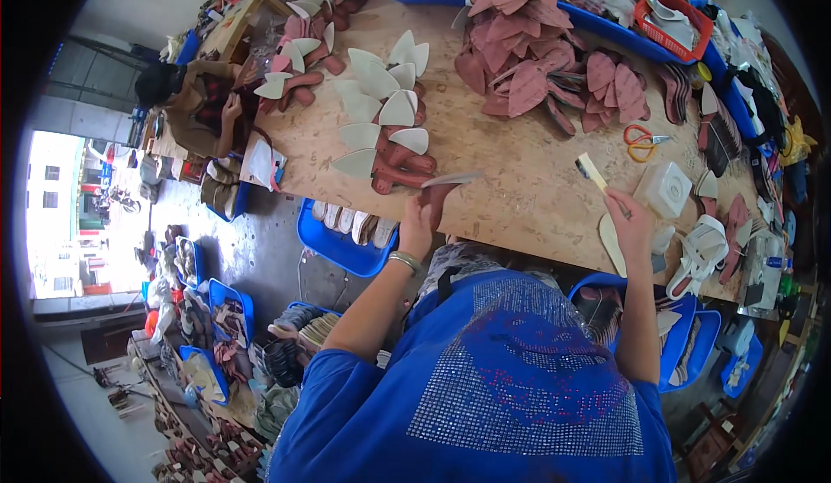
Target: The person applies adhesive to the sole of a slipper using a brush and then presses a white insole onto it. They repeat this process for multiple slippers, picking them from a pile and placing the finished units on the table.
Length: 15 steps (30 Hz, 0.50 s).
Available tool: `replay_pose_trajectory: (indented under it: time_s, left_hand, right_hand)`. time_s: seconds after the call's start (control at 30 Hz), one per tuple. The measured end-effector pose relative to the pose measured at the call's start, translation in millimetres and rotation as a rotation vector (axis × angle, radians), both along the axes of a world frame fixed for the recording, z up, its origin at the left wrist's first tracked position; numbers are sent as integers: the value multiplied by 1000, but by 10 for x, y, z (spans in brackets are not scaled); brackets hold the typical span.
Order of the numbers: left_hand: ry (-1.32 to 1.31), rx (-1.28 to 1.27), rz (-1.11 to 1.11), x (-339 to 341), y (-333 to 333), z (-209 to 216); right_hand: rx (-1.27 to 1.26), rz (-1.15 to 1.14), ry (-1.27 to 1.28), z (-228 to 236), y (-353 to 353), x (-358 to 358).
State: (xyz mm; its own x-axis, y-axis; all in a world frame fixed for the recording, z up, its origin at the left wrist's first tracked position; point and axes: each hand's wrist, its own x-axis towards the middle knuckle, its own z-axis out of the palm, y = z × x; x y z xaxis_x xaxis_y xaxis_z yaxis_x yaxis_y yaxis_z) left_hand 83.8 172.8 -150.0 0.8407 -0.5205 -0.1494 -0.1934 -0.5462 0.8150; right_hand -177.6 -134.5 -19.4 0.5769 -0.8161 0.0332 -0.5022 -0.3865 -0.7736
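Note:
My left hand (pixel 417 228) is closed around a reddish-brown shoe heel piece (pixel 443 202) at the table's front edge; a pale pointed piece (pixel 454 178) shows at its top. In my right hand (pixel 630 216) is a flat brush (pixel 592 173), gripped by its light handle, with dark bristles pointing up and left. The brush is apart from the shoe piece. Beside the right hand stands a whitish translucent plastic container (pixel 665 190). A pale sole-shaped piece (pixel 612 245) lies under my right wrist. Left of centre, more reddish heel pieces (pixel 407 158) lie in rows with pale pointed flaps (pixel 359 163).
A large heap of reddish leaf-shaped pieces (pixel 519 37) covers the table's far middle. Orange-handled scissors (pixel 641 143) lie at right, near white straps (pixel 699 254). A blue tray (pixel 346 241) of shoe parts sits below the table edge. Another person (pixel 203 106) works at far left.

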Motion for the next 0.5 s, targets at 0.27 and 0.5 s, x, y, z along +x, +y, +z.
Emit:
replay_pose_trajectory:
  time_s: [0.27,0.5]
  left_hand:
    - [731,-544,390,651,461,-519]
    - [564,-265,366,1109,654,-778]
  right_hand:
    - [165,-93,17,-264,45,-127]
    - [220,-167,17,-241,74,-126]
